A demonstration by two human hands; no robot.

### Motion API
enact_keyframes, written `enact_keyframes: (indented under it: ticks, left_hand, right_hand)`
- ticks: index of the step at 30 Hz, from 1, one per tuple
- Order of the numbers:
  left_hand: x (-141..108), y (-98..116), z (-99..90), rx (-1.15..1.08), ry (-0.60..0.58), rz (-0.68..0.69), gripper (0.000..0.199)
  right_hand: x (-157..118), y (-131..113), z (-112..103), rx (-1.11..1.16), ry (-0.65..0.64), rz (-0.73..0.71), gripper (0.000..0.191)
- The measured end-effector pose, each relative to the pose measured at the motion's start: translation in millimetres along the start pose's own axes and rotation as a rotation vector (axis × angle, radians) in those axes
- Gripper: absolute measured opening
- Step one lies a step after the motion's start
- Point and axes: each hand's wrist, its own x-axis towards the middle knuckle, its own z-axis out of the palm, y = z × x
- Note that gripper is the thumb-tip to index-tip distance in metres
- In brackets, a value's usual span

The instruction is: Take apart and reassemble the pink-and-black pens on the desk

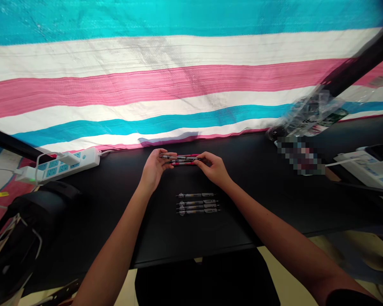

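A small bundle of pens [184,160], some red and some clear with dark parts, lies crosswise between my two hands at the far middle of the black table. My left hand [154,168] is closed around the left ends, its fingers reaching along them. On the right ends, my right hand [213,168] pinches with thumb and fingers, which partly hide the tips. Nearer to me, several clear pens with grey clips [196,204] lie side by side on the table, a wider gap below the farthest one.
The black table [115,221] meets a striped sheet [191,85]. On the left are a white power strip [64,166] and a black bag-like item [47,208]. Clear plastic packaging [312,112], a blurred-out item [301,155] and another power strip [370,165] are on the right.
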Motion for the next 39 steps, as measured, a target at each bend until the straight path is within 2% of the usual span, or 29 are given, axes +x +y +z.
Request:
enact_keyframes:
  ticks: [3,8,12,16,19,26,32,39]
  left_hand:
    - [9,-4,-16.5,0.473,0.021,0.116,0.028]
    - [12,-6,-29.6,0.745,-0.019,0.15,0.025]
    - [10,-5,-29.4,0.821,-0.08,0.118,0.02]
    - [9,-8,-27.3,0.884,-0.12,0.107,0.016]
    - [9,-12,-26.6,0.919,-0.135,0.132,0.016]
    - [9,-15,-25.5,0.999,-0.166,0.263,0.015]
    - [10,-18,-30.5,1.14,-0.212,0.359,0.015]
    - [11,-21,-31.2,1.098,-0.174,0.387,0.01]
  right_hand:
    - [2,4,-4,-0.039,0.008,0.006,0.023]
    - [5,9,-10,-0.11,-0.05,-0.026,0.021]
    - [7,13,-19,-0.212,-0.209,-0.085,0.016]
    - [9,17,-27,-0.29,-0.348,-0.063,0.015]
    - [10,16,-30,-0.318,-0.326,-0.058,0.015]
    - [11,14,-34,-0.367,-0.297,-0.024,0.003]
    - [10,17,-32,-0.421,-0.318,-0.047,0.002]
    - [10,15,-30,-0.462,-0.318,-0.019,0.009]
